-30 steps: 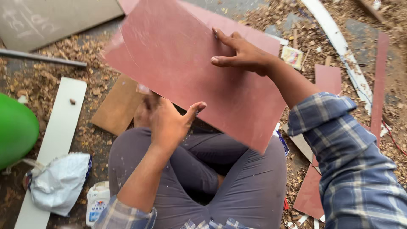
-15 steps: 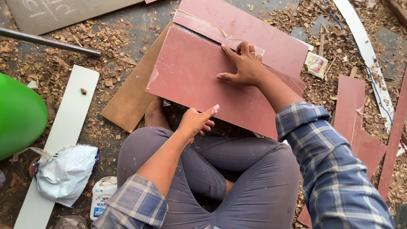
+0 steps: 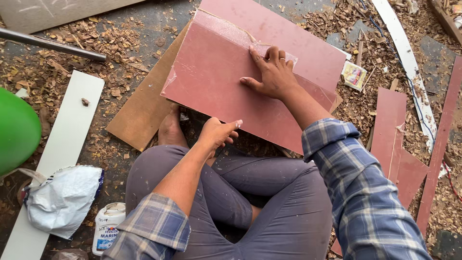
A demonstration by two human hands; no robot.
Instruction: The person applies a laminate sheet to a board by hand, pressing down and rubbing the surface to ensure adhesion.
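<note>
- Where a second ago the red sheet (image 3: 216, 82) was lifted in the air, it now lies flat over another red panel (image 3: 288, 33) on the floor.
- Right hand (image 3: 272, 74) presses it down, fingers spread flat.
- Left hand (image 3: 219, 135), fingers loosely curled and holding nothing, hovers at the near edge, so the sheet looks placed.

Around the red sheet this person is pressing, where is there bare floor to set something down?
Barest patch: dark floor beyond the brown board, between the metal rod and the red sheet; light shavings only. Right of the right hand, shavings, red offcuts and a white strip crowd it. Near the left hand, legs fill the space.
</note>
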